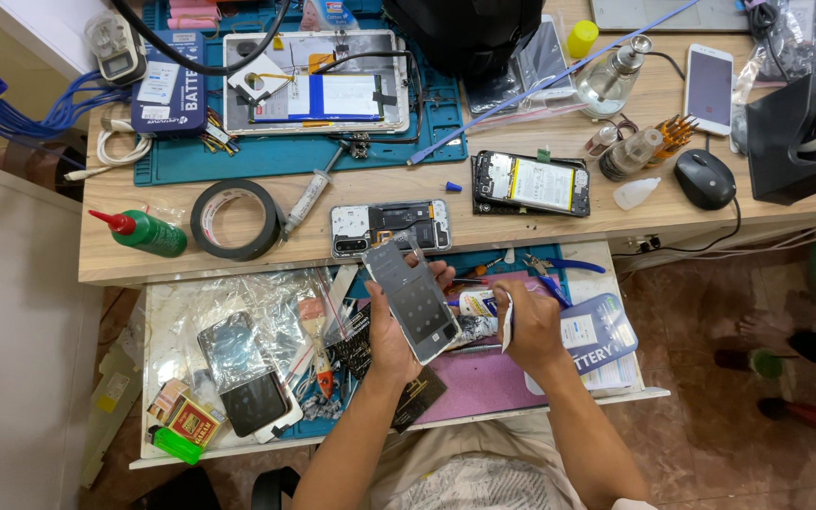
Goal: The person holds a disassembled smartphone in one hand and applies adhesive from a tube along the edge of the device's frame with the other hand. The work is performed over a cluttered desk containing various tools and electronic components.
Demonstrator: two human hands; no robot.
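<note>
left hand [391, 331] closed around a grey phone panel [413, 297], held tilted over the open drawer [399, 430], flat glossy face turned up toward the eyes, likely for inspection. right hand [529, 321] pinched shut on a thin white strip [507, 319], curling like peeled film, just right of the panel. beyond the panel, on the wooden tabletop [540, 236]: an opened phone body [391, 227] with bare circuitry, a second opened phone [531, 183] with its battery showing, a matte ring of black tape [228, 219], a green squeeze bottle [144, 232] lying on its side. left of the panel, in the drawer, a dark screen [243, 370] on crinkled clear plastic.
</note>
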